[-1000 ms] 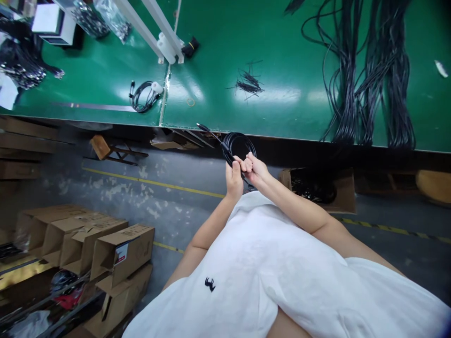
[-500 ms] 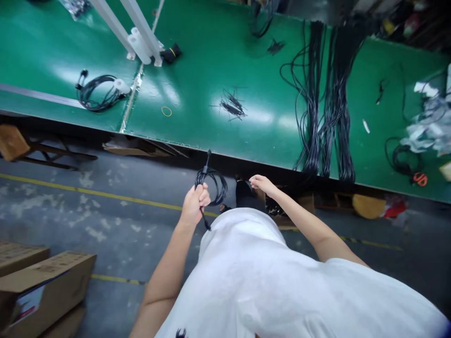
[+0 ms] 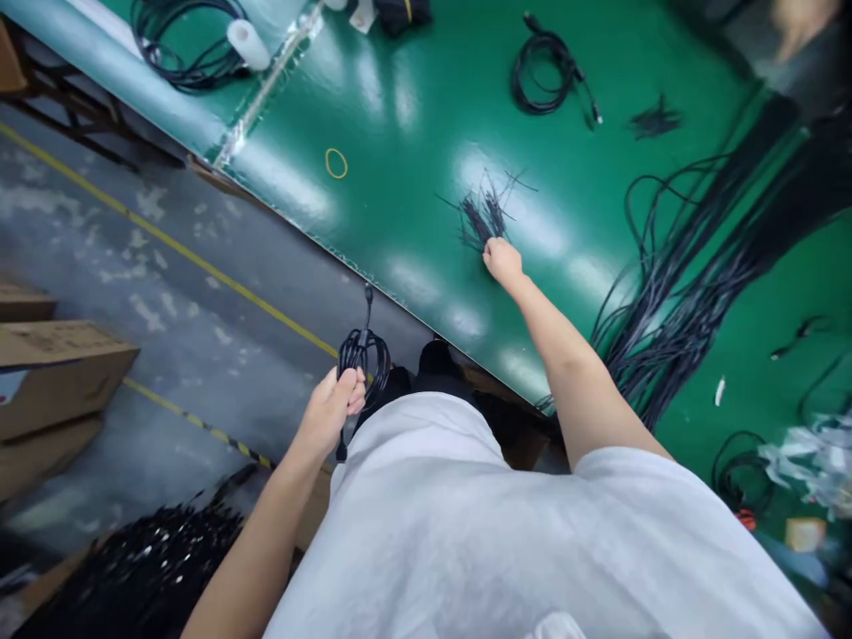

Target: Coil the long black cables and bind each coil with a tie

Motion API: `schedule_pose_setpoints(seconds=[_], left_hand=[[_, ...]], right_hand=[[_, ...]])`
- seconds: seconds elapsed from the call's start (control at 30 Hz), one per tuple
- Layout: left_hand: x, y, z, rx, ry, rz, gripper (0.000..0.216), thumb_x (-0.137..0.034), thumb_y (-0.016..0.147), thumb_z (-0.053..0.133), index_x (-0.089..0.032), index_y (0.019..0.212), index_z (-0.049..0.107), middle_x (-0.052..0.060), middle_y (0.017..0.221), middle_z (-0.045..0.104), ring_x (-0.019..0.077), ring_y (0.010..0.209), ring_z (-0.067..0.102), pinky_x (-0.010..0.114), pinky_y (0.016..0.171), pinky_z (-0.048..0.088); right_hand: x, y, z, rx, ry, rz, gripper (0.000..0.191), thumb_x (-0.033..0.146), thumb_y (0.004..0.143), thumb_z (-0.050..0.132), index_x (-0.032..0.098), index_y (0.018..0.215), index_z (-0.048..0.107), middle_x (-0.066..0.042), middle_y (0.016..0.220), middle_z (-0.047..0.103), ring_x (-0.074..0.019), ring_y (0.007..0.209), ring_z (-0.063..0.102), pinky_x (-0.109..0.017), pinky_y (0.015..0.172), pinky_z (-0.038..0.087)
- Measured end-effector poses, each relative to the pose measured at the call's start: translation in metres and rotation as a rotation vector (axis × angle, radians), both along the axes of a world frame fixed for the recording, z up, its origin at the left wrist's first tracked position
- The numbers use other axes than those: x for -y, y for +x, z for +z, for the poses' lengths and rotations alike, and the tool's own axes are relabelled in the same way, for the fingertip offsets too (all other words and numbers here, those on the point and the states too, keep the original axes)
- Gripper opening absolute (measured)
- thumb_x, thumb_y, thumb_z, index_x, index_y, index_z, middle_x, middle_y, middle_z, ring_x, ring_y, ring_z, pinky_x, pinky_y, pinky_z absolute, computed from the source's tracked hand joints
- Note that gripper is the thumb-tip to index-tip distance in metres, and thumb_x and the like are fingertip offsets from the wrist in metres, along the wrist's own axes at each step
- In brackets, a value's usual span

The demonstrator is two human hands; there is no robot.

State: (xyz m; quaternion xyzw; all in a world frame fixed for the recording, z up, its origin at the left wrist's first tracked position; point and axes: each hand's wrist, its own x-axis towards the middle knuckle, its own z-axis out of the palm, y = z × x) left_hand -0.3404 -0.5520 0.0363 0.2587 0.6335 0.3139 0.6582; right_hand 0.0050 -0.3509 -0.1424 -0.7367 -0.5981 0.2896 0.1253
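My left hand [image 3: 329,408] is closed around a coiled black cable [image 3: 363,355], held over the floor just off the green table's [image 3: 399,115] near edge; one plug end sticks up from the coil. My right hand [image 3: 502,260] reaches onto the table, its fingers curled down on a small heap of black wire ties [image 3: 483,213]. What the fingers grip there is hidden.
A long bundle of black cables [image 3: 685,293] lies at the right. Two coiled cables [image 3: 546,58] [image 3: 179,40] and a yellow rubber band [image 3: 336,162] lie farther back. Cardboard boxes [image 3: 53,373] stand at left, and a heap of black cables [image 3: 139,559] lies below my left arm.
My hands have parted: the left keeps the coil and has dropped a little, the right has let go and reached out to the wire ties on the table. The view has swung right.
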Motion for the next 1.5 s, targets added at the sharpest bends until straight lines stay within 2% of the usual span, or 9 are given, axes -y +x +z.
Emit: schedule_pose_setpoints(seconds=[0.17,0.33,0.43,0.6,0.83,1.03,1.17,1.23,1.5], left_hand=[[-0.011,0.01,-0.009,0.057,-0.004,0.045,0.043,-0.056,0.078,0.066,-0.016,0.078,0.052,-0.009,0.053,0.035,0.0038,0.042,0.029,0.016,0.041,0.025],[-0.039,0.031,-0.008,0.137,0.088,-0.189,0.043,-0.06,0.086,0.053,-0.016,0.083,0.052,-0.008,0.055,0.036,0.0053,0.044,0.03,0.018,0.044,0.026],[-0.048,0.044,-0.001,0.206,0.17,-0.437,0.047,-0.06,0.091,0.042,-0.015,0.087,0.055,-0.006,0.056,0.04,0.0073,0.047,0.033,0.021,0.047,0.03],[-0.048,0.047,0.005,0.267,0.232,-0.516,0.04,-0.055,0.092,0.042,-0.016,0.09,0.051,-0.005,0.062,0.044,0.0083,0.051,0.037,0.023,0.053,0.034],[-0.046,0.025,0.0,-0.024,0.4,-0.471,0.039,-0.036,0.094,0.046,-0.016,0.128,0.047,-0.005,0.069,0.048,0.0093,0.06,0.043,0.023,0.064,0.038],[-0.048,0.012,-0.005,-0.216,0.454,-0.461,0.038,-0.024,0.092,0.045,-0.015,0.128,0.054,-0.003,0.069,0.054,0.0112,0.061,0.049,0.023,0.064,0.04],[-0.052,0.01,-0.011,-0.243,0.529,-0.407,0.029,-0.017,0.086,0.053,-0.015,0.113,0.064,0.002,0.076,0.061,0.015,0.073,0.056,0.026,0.072,0.043],[-0.055,0.007,-0.013,-0.203,0.52,-0.412,0.02,-0.016,0.083,0.055,-0.015,0.1,0.067,0.002,0.073,0.06,0.0146,0.07,0.054,0.025,0.069,0.042],[-0.061,-0.007,-0.01,0.313,0.202,-0.423,0.02,-0.03,0.072,0.068,-0.013,0.08,0.06,-0.005,0.057,0.048,0.007,0.05,0.039,0.021,0.05,0.031]], right_hand=[[0.026,0.008,0.034,-0.141,0.05,0.006,0.012,0.01,0.083,0.051,0.017,0.073,0.053,-0.007,0.094,0.058,-0.0124,0.084,0.046,-0.029,0.078,0.035],[0.135,-0.061,0.094,-0.626,-0.159,0.154,0.009,0.028,0.075,0.065,0.019,0.078,0.065,0.0,0.072,0.062,-0.0129,0.066,0.051,-0.027,0.063,0.04],[0.176,-0.125,0.118,-1.097,-0.351,-0.095,0.018,0.036,0.073,0.064,0.018,0.076,0.065,0.004,0.06,0.055,-0.0091,0.052,0.043,-0.024,0.053,0.035],[0.162,-0.166,0.135,-1.368,-0.085,-0.395,0.014,0.026,0.067,0.065,0.016,0.06,0.057,0.005,0.054,0.049,-0.0069,0.054,0.041,-0.021,0.057,0.035],[0.16,-0.175,0.142,-1.091,-0.044,-0.196,0.024,0.038,0.079,0.06,0.018,0.067,0.058,0.002,0.058,0.054,-0.0103,0.055,0.045,-0.024,0.057,0.036],[0.166,-0.175,0.169,-0.056,0.392,0.461,0.032,0.025,0.097,0.038,0.016,0.083,0.065,-0.008,0.081,0.061,-0.0176,0.075,0.052,-0.03,0.067,0.036],[0.148,-0.172,0.187,0.252,0.585,0.962,0.033,0.013,0.097,0.034,0.011,0.098,0.067,-0.014,0.107,0.062,-0.0231,0.098,0.053,-0.036,0.08,0.037],[0.138,-0.174,0.192,0.291,0.636,1.105,0.033,0.011,0.096,0.033,0.008,0.102,0.066,-0.017,0.118,0.058,-0.0248,0.108,0.051,-0.038,0.086,0.037],[0.135,-0.177,0.213,0.445,0.699,1.347,0.034,0.011,0.099,0.029,0.008,0.106,0.062,-0.013,0.094,0.06,-0.0197,0.082,0.052,-0.035,0.071,0.037]])
